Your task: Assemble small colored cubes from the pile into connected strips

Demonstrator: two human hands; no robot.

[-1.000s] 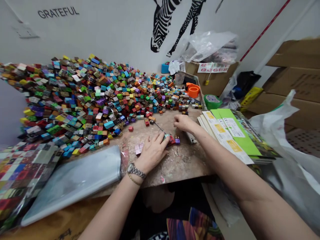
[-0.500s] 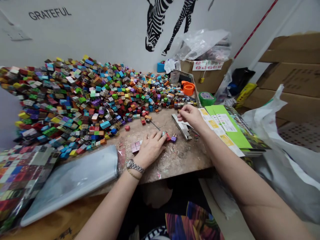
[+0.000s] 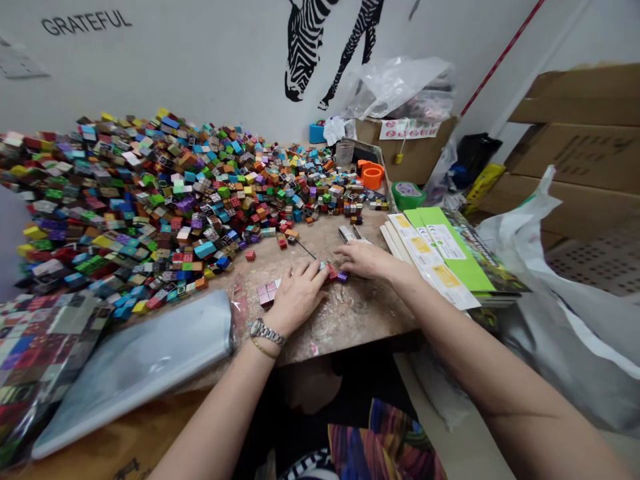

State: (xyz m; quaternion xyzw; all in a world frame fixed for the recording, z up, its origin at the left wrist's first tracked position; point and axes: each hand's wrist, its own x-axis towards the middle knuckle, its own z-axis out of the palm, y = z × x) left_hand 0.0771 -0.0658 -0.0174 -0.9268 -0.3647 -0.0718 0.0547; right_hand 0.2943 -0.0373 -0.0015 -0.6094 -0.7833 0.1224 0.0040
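My left hand (image 3: 296,298), with a watch on its wrist, lies flat on the worn tabletop (image 3: 360,313). Its fingertips touch a short row of small coloured cubes (image 3: 336,273). My right hand (image 3: 364,259) comes in from the right, fingers bent down and pinching the purple end of that row. A pink block of joined cubes (image 3: 265,293) lies just left of my left hand. A metal hand tool (image 3: 347,233) lies on the table behind my right hand, and nothing holds it.
A huge heap of small coloured cubes (image 3: 150,193) covers the table's left and back. Clear plastic sleeves (image 3: 145,360) lie front left and printed cards (image 3: 440,257) are stacked at the right. Orange tape rolls (image 3: 373,176), green tape (image 3: 407,195) and cardboard boxes (image 3: 580,147) stand beyond.
My right hand has let go of the metal tool, which now lies on the table. It has come back left to the cube row. My left hand has stayed put.
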